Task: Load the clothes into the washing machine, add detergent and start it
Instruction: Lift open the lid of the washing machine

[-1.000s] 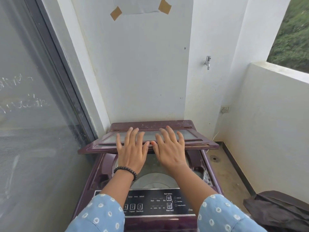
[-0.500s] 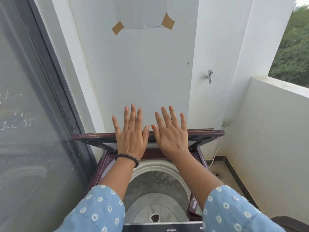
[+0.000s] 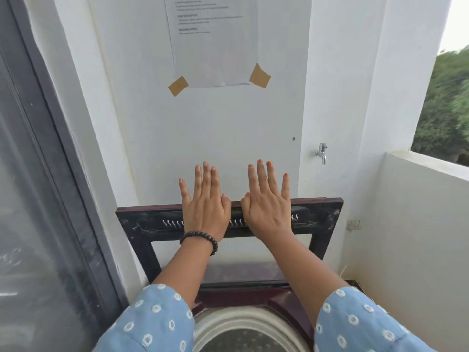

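Both flat, ungripping hands, left hand (image 3: pixel 205 212) and right hand (image 3: pixel 266 212), press the raised lid (image 3: pixel 142 222) below the taped paper (image 3: pixel 215 47), above the drum (image 3: pixel 251 329), its contents unclear.

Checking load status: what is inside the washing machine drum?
Only the drum rim and a strip of its grey inner wall show below the raised lid; no clothes are visible there. The drum's bottom lies outside the frame.
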`<state>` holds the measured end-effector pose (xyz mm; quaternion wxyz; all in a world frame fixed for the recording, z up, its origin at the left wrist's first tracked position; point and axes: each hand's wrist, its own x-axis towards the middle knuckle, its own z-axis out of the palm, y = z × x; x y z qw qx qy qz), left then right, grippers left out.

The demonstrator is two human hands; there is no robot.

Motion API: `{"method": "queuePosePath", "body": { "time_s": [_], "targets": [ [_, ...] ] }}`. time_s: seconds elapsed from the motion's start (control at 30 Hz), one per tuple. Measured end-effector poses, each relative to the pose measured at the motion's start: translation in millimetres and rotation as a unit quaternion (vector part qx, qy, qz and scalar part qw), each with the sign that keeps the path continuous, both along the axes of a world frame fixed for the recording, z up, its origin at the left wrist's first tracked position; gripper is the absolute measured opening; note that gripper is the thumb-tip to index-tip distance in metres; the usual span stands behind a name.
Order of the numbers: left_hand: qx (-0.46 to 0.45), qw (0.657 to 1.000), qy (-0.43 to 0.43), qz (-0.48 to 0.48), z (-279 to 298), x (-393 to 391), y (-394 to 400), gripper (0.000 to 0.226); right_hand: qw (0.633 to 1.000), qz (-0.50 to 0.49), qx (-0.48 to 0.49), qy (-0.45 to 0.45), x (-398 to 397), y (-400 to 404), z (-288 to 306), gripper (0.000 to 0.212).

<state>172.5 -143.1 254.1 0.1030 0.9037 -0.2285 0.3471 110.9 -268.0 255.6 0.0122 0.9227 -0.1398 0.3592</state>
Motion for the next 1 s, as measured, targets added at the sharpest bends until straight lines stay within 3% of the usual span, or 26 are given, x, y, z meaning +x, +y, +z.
{"method": "queuePosePath", "body": {
  "time_s": [0.53,1.0],
  "targets": [
    [0.008,1.0,0.02,-0.011,13,91,-41,0.063,0.999,-0.023,0.043,-0.014,93,-39,6,0.077],
    [0.045,0.998,0.036,-0.021,10,121,-53,0.069,0.998,-0.028,0.056,-0.012,124,-55,-4,0.074]
  ]
}}
